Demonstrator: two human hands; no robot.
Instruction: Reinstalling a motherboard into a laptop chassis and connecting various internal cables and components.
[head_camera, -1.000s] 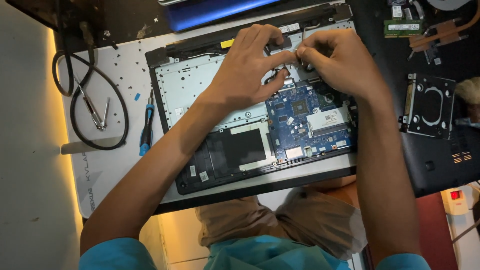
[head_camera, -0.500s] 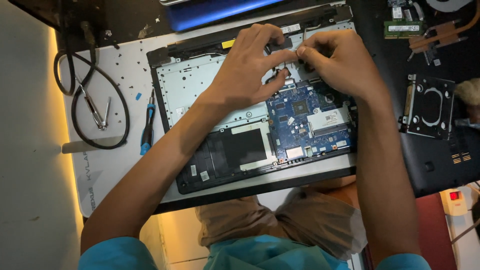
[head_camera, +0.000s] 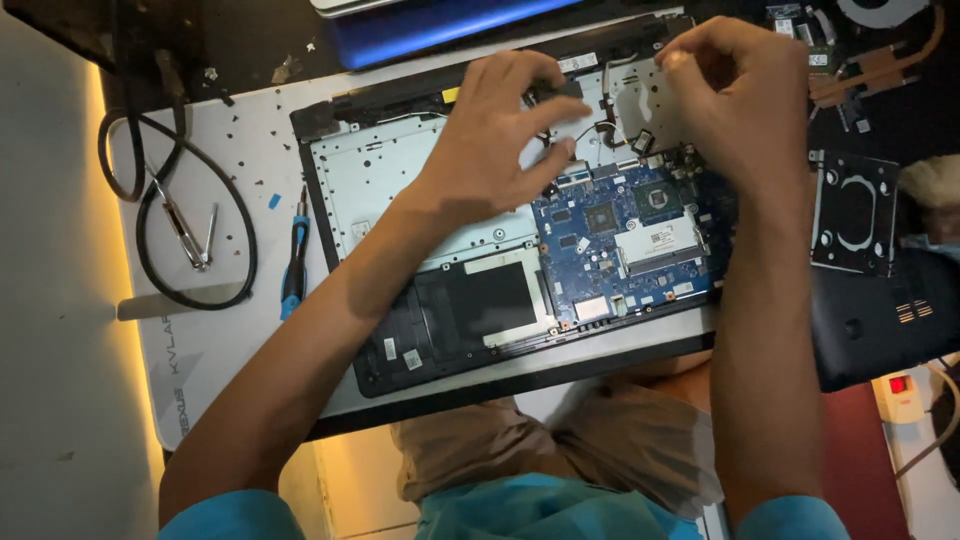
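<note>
Hands work over opened laptop chassis (head_camera: 400, 200) at frame centre. Left hand (head_camera: 495, 135) presses fingertips down near a small black part (head_camera: 556, 92) at the top edge; whether it pinches anything, cannot tell. Right hand (head_camera: 745, 95), upper right, is curled with fingers bunched tight; contents not visible. Blue motherboard (head_camera: 620, 240) sits just below both hands. Blue-handled screwdriver (head_camera: 294, 262) and black cable loop (head_camera: 190, 215) lie left on the white mat (head_camera: 215, 350).

Opened laptop chassis (head_camera: 420, 190) lying flat, bottom cover off. Blue motherboard (head_camera: 620, 245) exposed right of centre, silver inner frame to its left, black empty bay at the near edge.
</note>
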